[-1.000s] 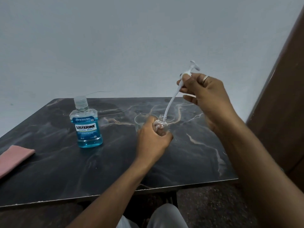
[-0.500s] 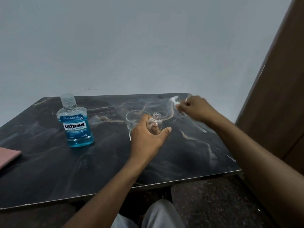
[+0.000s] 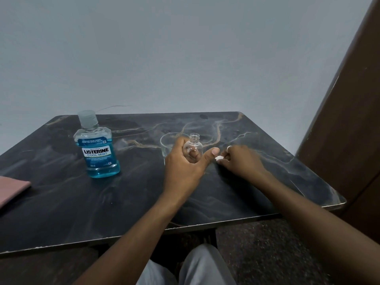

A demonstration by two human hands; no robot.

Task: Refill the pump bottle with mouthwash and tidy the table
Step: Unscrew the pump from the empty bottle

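On the dark marbled table [image 3: 144, 202], near its middle, the left hand [image 3: 185, 167] grips the small clear pump bottle [image 3: 193, 149]: fingers curled round the body, thumb stretched out to the right. Bottle upright, neck uncapped, contents clear with no blue visible. Cannot tell whether its base touches the table, since the hand covers it. Just right of that thumb, the right hand [image 3: 240, 161] lies low over the table with its fingertips pinching a white pump piece [image 3: 218, 158]; only a small white bit shows, the rest hidden by the hand. 1 ring [image 3: 229, 148] on a finger of that hand. 1 clear glass [image 3: 167, 141] stands upright just behind the left hand, partly hidden by it. Mouthwash bottle [image 3: 96, 149] stands upright well to the left, cap on, blue liquid filling most of it, apart from both hands. Pink cloth [image 3: 12, 190] lies at the table's left edge, partly out of view. Grey wall [image 3: 185, 58] behind; brown panel [image 3: 345, 120] at right.
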